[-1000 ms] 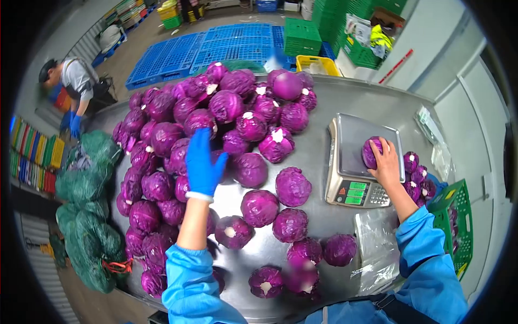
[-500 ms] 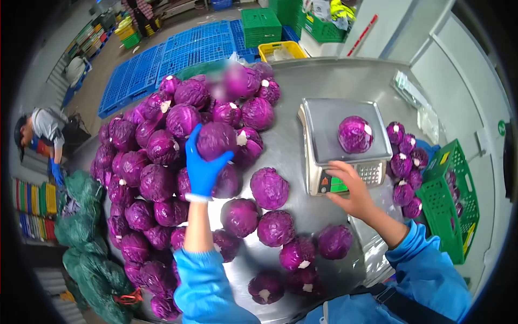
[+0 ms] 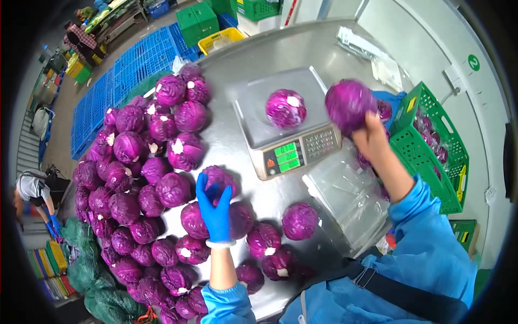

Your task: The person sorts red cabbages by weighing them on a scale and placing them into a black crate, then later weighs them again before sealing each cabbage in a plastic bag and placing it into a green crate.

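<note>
My right hand [image 3: 372, 135], bare, grips a red cabbage [image 3: 350, 105] in the air just right of the scale. The electronic scale [image 3: 253, 154] carries another red cabbage [image 3: 286, 108] on its plate, a pale cut stem showing on its upper right; the green display is lit. My left hand [image 3: 217, 216], in a blue glove, is open with thumb and fingers apart over the loose cabbages. Right behind its fingertips lies a red cabbage [image 3: 220, 177]. A large heap of red cabbages [image 3: 129, 146] covers the table to its left.
Clear plastic bags [image 3: 345, 200] lie in front of the scale. At the right stands a green crate [image 3: 431, 151] with cabbages in it. Green net sacks [image 3: 81, 254] hang along the table's left edge. Beyond them a person [image 3: 35, 189] bends down. Blue pallets [image 3: 124, 75] lie behind.
My view has turned to the right. The left hand has let go of the cabbage it held. The right hand, empty beside the scale before, now holds a cabbage to the scale's right.
</note>
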A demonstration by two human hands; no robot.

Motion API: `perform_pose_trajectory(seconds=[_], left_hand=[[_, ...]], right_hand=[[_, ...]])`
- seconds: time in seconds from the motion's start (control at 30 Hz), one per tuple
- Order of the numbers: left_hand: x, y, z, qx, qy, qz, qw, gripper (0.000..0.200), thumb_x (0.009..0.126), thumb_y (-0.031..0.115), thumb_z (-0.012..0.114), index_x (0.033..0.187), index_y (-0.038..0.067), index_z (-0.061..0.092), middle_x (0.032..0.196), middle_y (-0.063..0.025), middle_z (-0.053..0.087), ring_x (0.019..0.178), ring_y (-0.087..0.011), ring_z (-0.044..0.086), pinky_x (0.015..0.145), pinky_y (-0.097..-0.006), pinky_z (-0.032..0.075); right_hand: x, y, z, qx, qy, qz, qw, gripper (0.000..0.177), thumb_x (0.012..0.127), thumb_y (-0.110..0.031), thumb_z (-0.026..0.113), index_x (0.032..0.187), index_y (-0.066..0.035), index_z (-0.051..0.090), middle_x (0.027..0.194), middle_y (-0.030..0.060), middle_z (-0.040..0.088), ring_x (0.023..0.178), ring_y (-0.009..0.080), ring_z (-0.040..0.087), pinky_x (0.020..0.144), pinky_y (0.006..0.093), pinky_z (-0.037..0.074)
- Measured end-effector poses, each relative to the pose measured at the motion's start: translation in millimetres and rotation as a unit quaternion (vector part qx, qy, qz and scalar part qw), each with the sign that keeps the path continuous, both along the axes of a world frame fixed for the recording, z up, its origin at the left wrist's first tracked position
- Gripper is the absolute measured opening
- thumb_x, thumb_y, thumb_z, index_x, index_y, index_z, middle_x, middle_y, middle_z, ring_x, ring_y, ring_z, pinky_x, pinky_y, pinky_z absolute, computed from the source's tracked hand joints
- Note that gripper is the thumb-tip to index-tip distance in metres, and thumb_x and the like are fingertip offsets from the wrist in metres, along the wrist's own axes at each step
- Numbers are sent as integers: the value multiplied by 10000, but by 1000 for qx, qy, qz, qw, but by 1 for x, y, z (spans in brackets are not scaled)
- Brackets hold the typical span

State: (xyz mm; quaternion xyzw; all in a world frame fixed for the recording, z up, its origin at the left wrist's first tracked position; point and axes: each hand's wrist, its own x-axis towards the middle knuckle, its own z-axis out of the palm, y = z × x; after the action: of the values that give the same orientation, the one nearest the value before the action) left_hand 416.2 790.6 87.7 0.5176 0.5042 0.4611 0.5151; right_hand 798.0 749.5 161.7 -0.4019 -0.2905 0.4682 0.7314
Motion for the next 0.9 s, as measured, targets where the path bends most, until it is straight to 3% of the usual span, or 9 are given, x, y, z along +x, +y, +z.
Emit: perform_pose_trajectory(seconds=[0.07, 0.13, 0.23, 0.3, 0.43, 0.57, 0.67, 0.73, 0.9], left_hand=[[33, 8, 17, 35, 30, -19, 999, 736, 843, 33, 683, 1482, 57, 318, 1454, -115, 401, 1241, -240, 470, 1040, -372, 403], [77, 35, 19, 121, 52, -80, 988, 884, 736, 131, 805, 1472, 38, 324, 1453, -139, 399, 1251, -263, 447, 1073, -414, 345], [160, 72, 23, 262, 129, -141, 946, 1066, 648, 365, 872, 1483, 34, 298, 1519, -213, 298, 1405, -362, 291, 1143, -458, 260], [206, 87, 30, 254, 290, -133, 913, 1158, 549, 423, 903, 1475, 55, 314, 1497, -277, 291, 1373, -422, 314, 1124, -489, 295], [230, 119, -12, 210, 283, -123, 928, 1076, 556, 347, 911, 1424, 23, 363, 1409, -229, 419, 1276, -362, 458, 1065, -433, 403], [190, 112, -22, 13, -29, -77, 997, 969, 644, 261, 860, 1449, 86, 349, 1385, -154, 449, 1249, -310, 492, 1068, -420, 417], [126, 48, -20, -124, -297, -39, 946, 947, 684, 173, 798, 1484, 101, 298, 1394, -146, 444, 1251, -289, 489, 1054, -415, 434], [90, -6, -16, -101, -266, -38, 958, 823, 726, 122, 745, 1449, 73, 355, 1380, -120, 475, 1255, -299, 492, 1071, -441, 421], [66, -76, -46, -150, -55, 35, 987, 901, 658, 35, 817, 1438, 79, 367, 1356, -130, 462, 1228, -273, 495, 1033, -398, 451]], right_hand=[[37, 12, 20, -77, -71, -57, 993, 645, 792, -180, 725, 1355, -49, 439, 1288, 120, 546, 1163, 245, 562, 1022, 373, 435], [64, 21, 8, -167, -317, -85, 930, 744, 690, -205, 817, 1329, -36, 475, 1261, 135, 555, 1147, 256, 570, 1015, 363, 437], [79, 38, -34, -133, -501, -52, 854, 871, 568, -260, 877, 1317, -24, 502, 1253, 174, 549, 1172, 292, 550, 1044, 371, 413], [78, 54, -50, -130, -610, -33, 781, 899, 562, -290, 867, 1334, -45, 478, 1310, 182, 484, 1224, 340, 503, 1051, 405, 414], [73, 82, -69, -134, -643, 22, 753, 896, 579, -339, 840, 1353, -124, 443, 1339, 180, 445, 1195, 407, 507, 968, 463, 475], [80, 98, -61, -124, -636, 62, 759, 983, 613, -401, 849, 1414, -84, 378, 1422, 198, 396, 1252, 423, 464, 1031, 461, 423], [104, 81, -28, -109, -560, -56, 820, 894, 689, -394, 830, 1379, 1, 422, 1374, 236, 467, 1285, 371, 459, 1073, 422, 372], [132, 67, -46, -118, -426, -147, 885, 698, 746, -269, 807, 1305, 12, 498, 1273, 202, 553, 1204, 335, 528, 1022, 385, 416], [141, 47, -84, -107, -526, -39, 843, 650, 793, -254, 767, 1316, 1, 476, 1314, 186, 501, 1214, 316, 515, 993, 390, 435]])
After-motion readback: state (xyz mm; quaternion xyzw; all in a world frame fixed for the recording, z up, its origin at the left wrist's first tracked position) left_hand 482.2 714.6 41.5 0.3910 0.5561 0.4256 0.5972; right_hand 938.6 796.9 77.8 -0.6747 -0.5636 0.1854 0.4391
